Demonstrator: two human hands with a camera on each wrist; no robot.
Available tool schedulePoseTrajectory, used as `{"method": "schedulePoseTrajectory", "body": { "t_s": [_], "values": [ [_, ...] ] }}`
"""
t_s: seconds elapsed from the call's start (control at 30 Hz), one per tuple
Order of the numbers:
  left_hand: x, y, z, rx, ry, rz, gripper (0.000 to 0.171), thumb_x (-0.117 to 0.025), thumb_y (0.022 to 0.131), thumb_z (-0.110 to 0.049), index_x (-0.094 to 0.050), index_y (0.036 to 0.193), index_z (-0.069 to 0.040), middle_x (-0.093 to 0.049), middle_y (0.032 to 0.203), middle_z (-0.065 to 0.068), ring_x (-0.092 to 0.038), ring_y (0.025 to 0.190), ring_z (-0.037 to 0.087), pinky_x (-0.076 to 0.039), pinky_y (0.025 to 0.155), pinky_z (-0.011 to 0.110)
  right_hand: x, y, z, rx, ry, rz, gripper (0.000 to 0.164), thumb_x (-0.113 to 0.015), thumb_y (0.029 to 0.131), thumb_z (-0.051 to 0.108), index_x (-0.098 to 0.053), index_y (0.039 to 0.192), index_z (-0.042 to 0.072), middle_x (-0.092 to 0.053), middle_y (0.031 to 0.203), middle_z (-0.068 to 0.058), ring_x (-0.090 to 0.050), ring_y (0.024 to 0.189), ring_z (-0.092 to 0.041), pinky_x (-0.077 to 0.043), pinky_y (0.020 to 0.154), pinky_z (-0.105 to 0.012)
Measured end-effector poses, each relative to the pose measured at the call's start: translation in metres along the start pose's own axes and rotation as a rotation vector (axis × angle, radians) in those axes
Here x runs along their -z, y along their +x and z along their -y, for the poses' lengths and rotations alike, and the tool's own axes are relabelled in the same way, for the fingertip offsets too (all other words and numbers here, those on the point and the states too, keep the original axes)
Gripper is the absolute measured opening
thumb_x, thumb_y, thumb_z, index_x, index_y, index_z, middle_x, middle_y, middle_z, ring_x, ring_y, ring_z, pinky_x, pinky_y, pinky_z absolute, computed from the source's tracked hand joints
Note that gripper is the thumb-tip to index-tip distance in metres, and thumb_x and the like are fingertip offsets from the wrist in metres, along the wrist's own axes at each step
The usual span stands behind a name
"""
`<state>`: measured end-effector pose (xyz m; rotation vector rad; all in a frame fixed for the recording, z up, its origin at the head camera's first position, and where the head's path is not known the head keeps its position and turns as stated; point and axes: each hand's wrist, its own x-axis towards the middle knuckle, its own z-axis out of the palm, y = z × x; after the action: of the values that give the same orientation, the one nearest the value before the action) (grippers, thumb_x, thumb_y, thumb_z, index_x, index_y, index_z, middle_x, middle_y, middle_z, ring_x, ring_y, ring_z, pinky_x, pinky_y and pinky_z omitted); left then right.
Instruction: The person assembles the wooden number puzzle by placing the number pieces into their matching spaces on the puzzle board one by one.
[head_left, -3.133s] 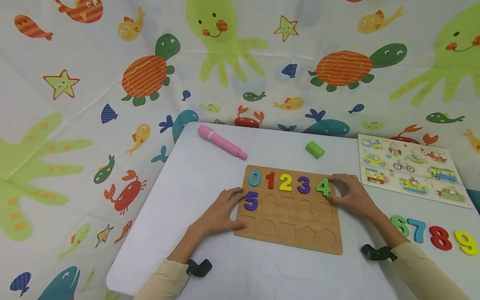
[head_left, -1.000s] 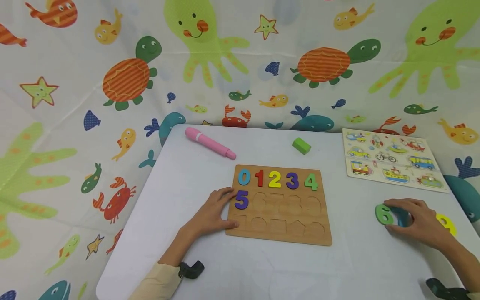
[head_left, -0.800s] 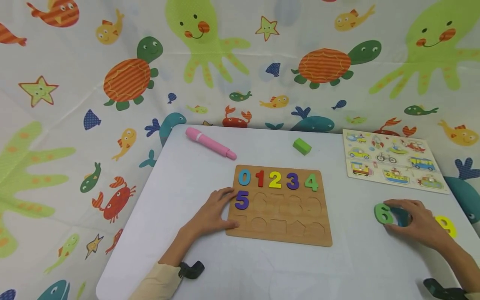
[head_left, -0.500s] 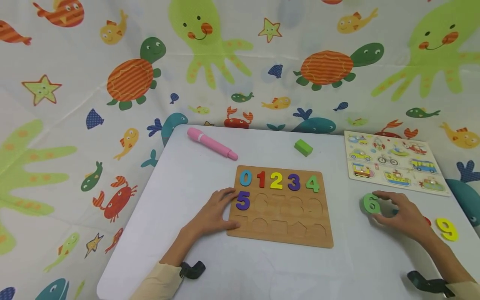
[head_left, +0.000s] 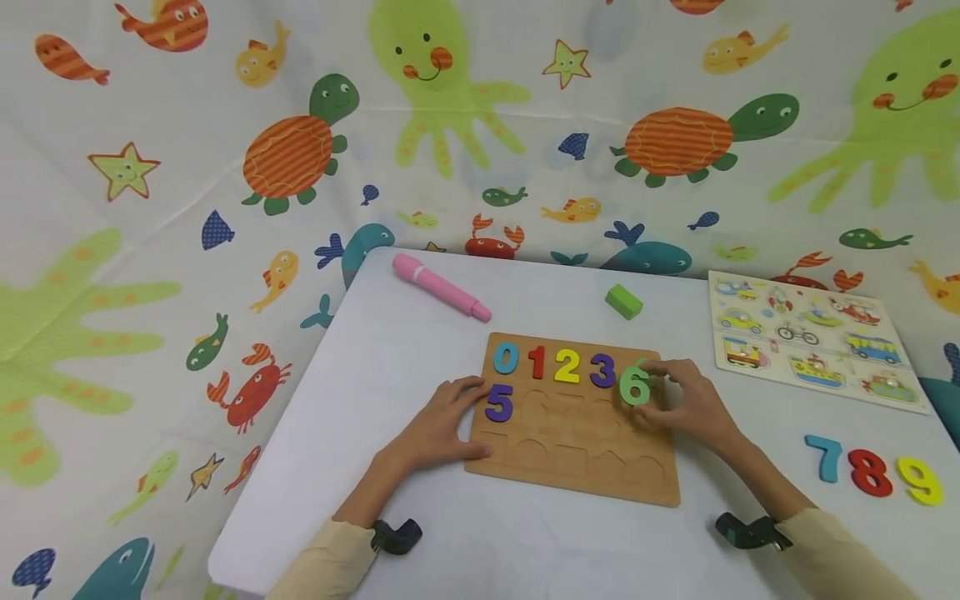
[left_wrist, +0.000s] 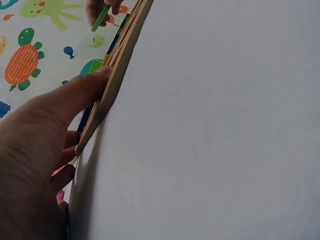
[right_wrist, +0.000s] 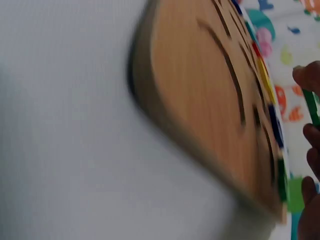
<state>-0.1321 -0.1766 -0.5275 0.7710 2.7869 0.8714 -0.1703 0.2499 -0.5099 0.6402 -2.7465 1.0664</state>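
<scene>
A wooden number board (head_left: 577, 462) lies on the white table. Blue 0 (head_left: 506, 358), red 1 (head_left: 536, 363), yellow 2 (head_left: 567, 367) and purple 3 (head_left: 602, 371) sit along its top row, with purple 5 (head_left: 499, 403) below the 0. My right hand (head_left: 693, 408) pinches a green number 6 (head_left: 634, 387) between thumb and fingers, above the board's right part. The 6 covers most of the green 4. My left hand (head_left: 435, 425) rests at the board's left edge, thumb (left_wrist: 85, 92) and fingertips touching it.
Blue 7 (head_left: 825, 458), red 8 (head_left: 871, 473) and yellow 9 (head_left: 920, 482) lie at the right. A vehicle picture puzzle (head_left: 813, 342) is at the back right. Behind the board are a pink marker (head_left: 442, 288) and a green block (head_left: 624, 302). A sea-animal cloth (head_left: 525, 175) hangs behind.
My right hand left the board's right edge, took hold of the green 6 among the loose numbers, and carried it left over the board. The left hand stayed at the board's edge.
</scene>
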Motion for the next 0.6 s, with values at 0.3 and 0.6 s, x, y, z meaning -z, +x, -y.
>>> {"method": "schedulePoseTrajectory", "body": {
  "t_s": [0.3, 0.6],
  "values": [
    [-0.001, 0.003, 0.000, -0.008, 0.017, -0.001, 0.096, -0.074, 0.076, -0.064, -0.040, 0.153, -0.018, -0.030, 0.156, 0.000, -0.023, 0.144, 0.025, -0.020, 0.116, 0.047, -0.059, 0.016, 0.050, 0.041, 0.086, 0.006, 0.068, -0.091, 0.070, 0.030, -0.062, 0.129, 0.011, -0.061, 0.123, -0.002, -0.047, 0.114, -0.022, -0.043, 0.093, -0.049],
    [-0.002, 0.001, 0.001, -0.023, 0.026, -0.017, 0.095, -0.075, 0.076, -0.063, -0.040, 0.152, -0.018, -0.031, 0.155, -0.001, -0.025, 0.143, 0.023, -0.016, 0.117, 0.045, -0.095, 0.020, 0.075, 0.072, 0.113, 0.061, 0.065, -0.087, 0.073, 0.041, -0.065, 0.127, 0.014, -0.063, 0.119, 0.004, -0.048, 0.109, -0.015, -0.046, 0.090, -0.041]
  ]
}}
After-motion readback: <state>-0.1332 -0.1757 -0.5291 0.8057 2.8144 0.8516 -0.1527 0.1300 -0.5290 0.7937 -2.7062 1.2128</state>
